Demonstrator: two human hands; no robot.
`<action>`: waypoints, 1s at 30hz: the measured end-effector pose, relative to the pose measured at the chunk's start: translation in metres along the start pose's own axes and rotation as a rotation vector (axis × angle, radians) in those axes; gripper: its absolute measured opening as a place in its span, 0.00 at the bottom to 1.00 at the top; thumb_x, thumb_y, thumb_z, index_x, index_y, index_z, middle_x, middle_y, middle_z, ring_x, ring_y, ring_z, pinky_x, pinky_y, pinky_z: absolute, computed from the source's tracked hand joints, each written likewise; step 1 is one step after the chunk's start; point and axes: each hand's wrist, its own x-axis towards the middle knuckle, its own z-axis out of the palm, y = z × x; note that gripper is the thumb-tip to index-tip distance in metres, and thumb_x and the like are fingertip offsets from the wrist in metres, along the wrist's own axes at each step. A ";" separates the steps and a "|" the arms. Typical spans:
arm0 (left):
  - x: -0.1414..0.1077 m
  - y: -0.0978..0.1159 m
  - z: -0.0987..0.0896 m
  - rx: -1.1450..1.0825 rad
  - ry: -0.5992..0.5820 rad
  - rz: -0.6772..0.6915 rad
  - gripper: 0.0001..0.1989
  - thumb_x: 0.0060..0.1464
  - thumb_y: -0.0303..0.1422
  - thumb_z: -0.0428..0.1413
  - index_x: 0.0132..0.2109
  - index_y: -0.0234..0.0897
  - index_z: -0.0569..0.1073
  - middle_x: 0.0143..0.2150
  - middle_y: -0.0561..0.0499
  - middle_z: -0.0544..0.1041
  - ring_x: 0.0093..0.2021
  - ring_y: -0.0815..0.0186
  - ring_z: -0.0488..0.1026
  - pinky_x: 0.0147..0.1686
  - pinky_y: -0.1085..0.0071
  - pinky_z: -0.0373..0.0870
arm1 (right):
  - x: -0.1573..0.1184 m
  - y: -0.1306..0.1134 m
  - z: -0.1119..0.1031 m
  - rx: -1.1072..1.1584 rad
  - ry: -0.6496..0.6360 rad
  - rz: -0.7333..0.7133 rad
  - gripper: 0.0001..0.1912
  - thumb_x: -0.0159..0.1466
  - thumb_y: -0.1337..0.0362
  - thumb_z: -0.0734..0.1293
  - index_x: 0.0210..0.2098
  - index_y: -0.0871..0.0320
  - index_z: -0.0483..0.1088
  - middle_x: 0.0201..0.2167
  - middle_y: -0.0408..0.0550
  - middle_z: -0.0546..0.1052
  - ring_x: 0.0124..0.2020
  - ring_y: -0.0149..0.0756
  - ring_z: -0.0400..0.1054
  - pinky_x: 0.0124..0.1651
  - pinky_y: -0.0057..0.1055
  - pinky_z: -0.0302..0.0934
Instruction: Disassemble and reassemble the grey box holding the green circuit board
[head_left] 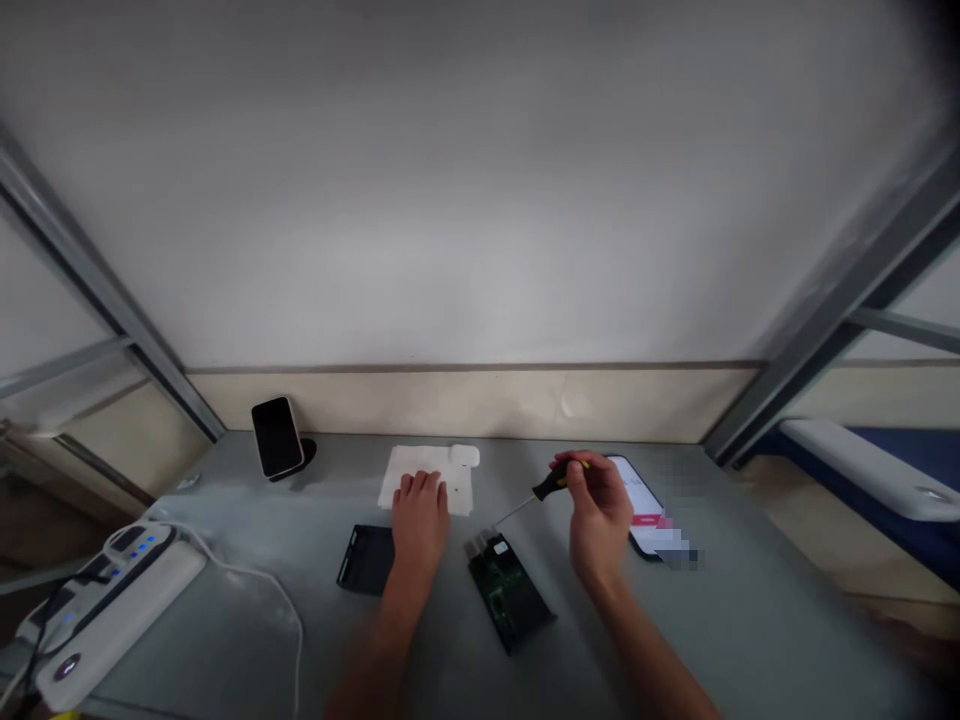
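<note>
through the head camera i saw the right hand (600,510) with its grip clenched about the screwdriver (551,482), thumb and fingers pressed together near the end of its black and yellow handle. the tool slanted down out of that grip, its thin shaft pointing toward eight o'clock. its tip stood right at the metal connectors (480,542) on the eleven o'clock end of the circuit board (510,590); from my distance i could not tell whether it touched them. the circuit board lay at about eight o'clock from the grip, set at an angle on the grey worktop (712,620).

the left hand (420,510) was palm down at ten o'clock from the circuit board, its fingers slightly bent over the white sheet (411,458). i could not tell whether this grip was released or pinching something small. the black tray (367,558) sat at eight o'clock from it, partly hidden by the wrist.

the phone (637,495) lay lit at three o'clock, just beside the right hand. farther off, at ten o'clock from the left hand, i saw a dark-screened device (277,438) on a round base.
</note>
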 end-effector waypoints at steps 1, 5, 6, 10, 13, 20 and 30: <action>-0.001 -0.002 -0.002 -0.032 0.030 0.005 0.14 0.68 0.27 0.51 0.53 0.39 0.80 0.50 0.42 0.82 0.53 0.50 0.74 0.54 0.54 0.70 | 0.000 0.000 0.000 0.005 0.003 -0.012 0.12 0.66 0.54 0.74 0.40 0.55 0.74 0.37 0.46 0.78 0.39 0.39 0.73 0.44 0.37 0.67; -0.009 -0.002 -0.016 -0.257 0.120 0.111 0.17 0.70 0.26 0.48 0.54 0.41 0.79 0.50 0.45 0.82 0.52 0.53 0.74 0.58 0.55 0.70 | 0.000 -0.006 -0.003 0.053 -0.023 -0.068 0.09 0.67 0.57 0.73 0.40 0.55 0.74 0.36 0.45 0.78 0.36 0.37 0.72 0.40 0.35 0.66; -0.013 0.001 -0.020 -0.329 0.097 0.155 0.16 0.70 0.27 0.48 0.54 0.41 0.79 0.49 0.45 0.82 0.52 0.54 0.74 0.58 0.55 0.71 | -0.001 -0.008 -0.003 0.069 -0.051 -0.075 0.08 0.68 0.58 0.73 0.40 0.55 0.74 0.35 0.45 0.77 0.35 0.36 0.71 0.38 0.34 0.66; -0.028 0.019 -0.028 -0.546 -0.201 0.378 0.12 0.69 0.29 0.51 0.50 0.42 0.79 0.46 0.48 0.82 0.51 0.59 0.76 0.55 0.62 0.73 | -0.011 -0.017 -0.003 0.101 -0.281 -0.067 0.05 0.69 0.60 0.72 0.41 0.54 0.76 0.34 0.45 0.77 0.31 0.36 0.71 0.32 0.33 0.66; -0.035 0.029 -0.021 -0.528 -0.290 0.472 0.13 0.67 0.26 0.53 0.51 0.41 0.79 0.47 0.49 0.82 0.51 0.60 0.75 0.60 0.61 0.70 | -0.020 -0.021 -0.001 0.089 -0.473 -0.058 0.05 0.69 0.60 0.72 0.39 0.54 0.77 0.33 0.46 0.78 0.29 0.36 0.72 0.30 0.33 0.67; -0.036 0.027 -0.007 -0.459 -0.291 0.443 0.11 0.70 0.27 0.52 0.50 0.40 0.79 0.49 0.48 0.81 0.53 0.59 0.73 0.58 0.60 0.72 | -0.034 -0.027 0.007 0.037 -0.696 -0.081 0.10 0.69 0.56 0.70 0.37 0.55 0.78 0.32 0.48 0.80 0.30 0.38 0.75 0.33 0.34 0.71; -0.035 0.029 -0.006 -0.429 -0.293 0.360 0.12 0.70 0.27 0.51 0.52 0.42 0.78 0.50 0.48 0.80 0.53 0.58 0.73 0.59 0.58 0.72 | -0.034 -0.029 0.008 -0.002 -0.639 -0.159 0.10 0.70 0.55 0.70 0.37 0.54 0.78 0.32 0.49 0.81 0.31 0.38 0.76 0.34 0.34 0.72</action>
